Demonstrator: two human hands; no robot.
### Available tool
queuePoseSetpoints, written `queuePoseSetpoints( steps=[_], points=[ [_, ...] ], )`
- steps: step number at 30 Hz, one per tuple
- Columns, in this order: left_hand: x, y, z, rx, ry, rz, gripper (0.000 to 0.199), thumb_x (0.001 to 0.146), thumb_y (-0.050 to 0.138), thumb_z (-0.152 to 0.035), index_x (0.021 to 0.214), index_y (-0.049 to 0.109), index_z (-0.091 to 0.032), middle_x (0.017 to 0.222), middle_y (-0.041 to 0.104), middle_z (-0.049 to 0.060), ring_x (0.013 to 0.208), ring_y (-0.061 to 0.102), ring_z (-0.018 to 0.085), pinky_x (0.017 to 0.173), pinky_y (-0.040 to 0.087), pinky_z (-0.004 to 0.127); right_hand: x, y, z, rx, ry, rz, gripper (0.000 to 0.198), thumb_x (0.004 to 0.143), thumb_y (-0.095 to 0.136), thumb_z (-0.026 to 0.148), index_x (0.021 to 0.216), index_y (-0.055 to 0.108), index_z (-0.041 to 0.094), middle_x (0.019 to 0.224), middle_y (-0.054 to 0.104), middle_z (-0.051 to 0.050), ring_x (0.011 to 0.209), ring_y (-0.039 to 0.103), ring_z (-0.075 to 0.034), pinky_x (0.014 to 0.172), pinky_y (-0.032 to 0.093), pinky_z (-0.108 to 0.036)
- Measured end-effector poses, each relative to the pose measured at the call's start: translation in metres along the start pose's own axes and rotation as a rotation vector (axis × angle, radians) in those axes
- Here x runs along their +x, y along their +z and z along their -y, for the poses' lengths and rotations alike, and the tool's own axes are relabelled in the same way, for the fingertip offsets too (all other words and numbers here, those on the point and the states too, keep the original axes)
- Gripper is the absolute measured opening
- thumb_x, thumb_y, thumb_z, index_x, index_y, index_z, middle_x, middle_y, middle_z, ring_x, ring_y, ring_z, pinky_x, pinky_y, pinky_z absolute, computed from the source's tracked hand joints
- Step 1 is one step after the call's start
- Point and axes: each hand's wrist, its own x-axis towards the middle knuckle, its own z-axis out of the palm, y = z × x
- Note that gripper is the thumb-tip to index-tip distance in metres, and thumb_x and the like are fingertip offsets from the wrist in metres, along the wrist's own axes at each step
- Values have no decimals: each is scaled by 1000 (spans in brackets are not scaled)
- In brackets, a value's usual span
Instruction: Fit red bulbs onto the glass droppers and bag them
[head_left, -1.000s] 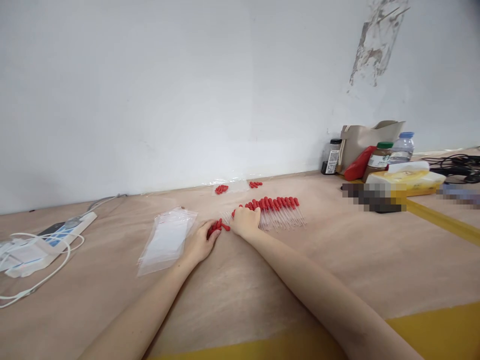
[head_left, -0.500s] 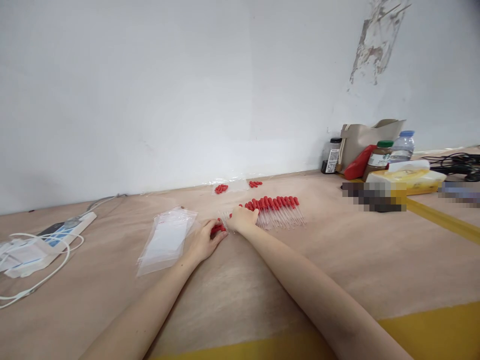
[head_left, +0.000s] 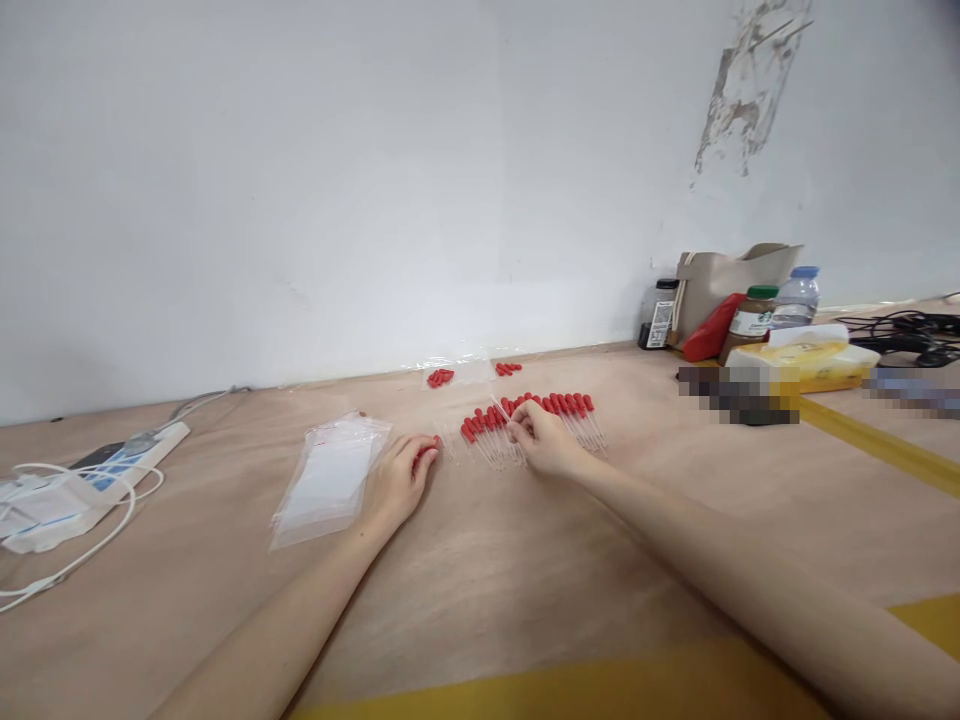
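Observation:
Several glass droppers (head_left: 484, 425) with red rubber bulbs lie side by side in a row. Over the middle of that row, my right hand (head_left: 547, 437) is closed in a pinch, and a thin clear glass tube (head_left: 498, 407) sticks up from its fingertips. To the left, my left hand (head_left: 397, 478) rests on the table with its fingers curled over red rubber bulbs (head_left: 425, 452), which it mostly hides. A few loose clear tubes (head_left: 450, 440) lie between the left hand and the row.
Clear zip bags (head_left: 326, 485) are stacked left of my left hand. Farther back lie more red bulbs (head_left: 440, 378) on a plastic bag (head_left: 471, 370). A power strip (head_left: 112, 480) with white cables sits at left; bottles, a beige bag (head_left: 731, 285) and a tissue pack (head_left: 810, 362) stand at right.
My right hand has moved right, from the loose tubes to above the dropper row, and a glass tube now shows in its fingers. The left hand has shifted slightly left, its fingers still over the bulbs.

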Motion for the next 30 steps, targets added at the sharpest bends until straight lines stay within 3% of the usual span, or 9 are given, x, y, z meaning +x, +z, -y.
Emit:
queuePoseSetpoints(
  steps=[3,7,11,16,21,30],
  points=[
    [-6,-6,-8,-95,57,-28,18,86,42,-24,97,56,-20,97,61,6,93,55,19,81,44,33,-23,-9,-14,53,-180,-12,27,85,37,23,107,47,14,79,63,-4,68,56,-13,63,41,-24],
    [-14,-13,-24,-230,230,215,17,86,42,-21,95,57,-20,96,62,5,93,56,17,82,44,32,-43,-12,-26,-2,-289,-16,24,85,37,19,101,55,17,94,63,-7,85,57,-15,74,41,-27],
    [-18,-14,-34,-280,280,388,17,84,45,-19,95,58,-19,90,64,5,83,59,15,75,47,29,-49,-10,-28,-102,-269,-25,20,84,39,17,93,56,17,90,63,-5,83,56,-16,76,39,-29],
    [-17,-7,-45,-219,172,358,28,76,57,-30,102,60,-19,100,60,7,90,56,19,80,45,32,-53,-8,-22,-102,-300,8,18,84,39,17,92,55,18,90,63,-5,82,56,-16,75,38,-30],
    [-16,7,-50,-204,75,309,17,82,51,-28,82,66,-19,87,62,4,80,57,16,76,44,30,-56,-4,-15,-42,-342,55,16,84,40,18,88,55,18,85,62,-5,78,55,-15,71,38,-29],
    [-19,6,-57,-361,-61,291,13,86,42,-27,85,50,-17,75,56,0,69,52,13,63,41,24,-61,1,-6,-29,-349,39,15,85,41,22,87,55,18,79,63,-1,66,53,-11,75,32,-30]
  ],
)
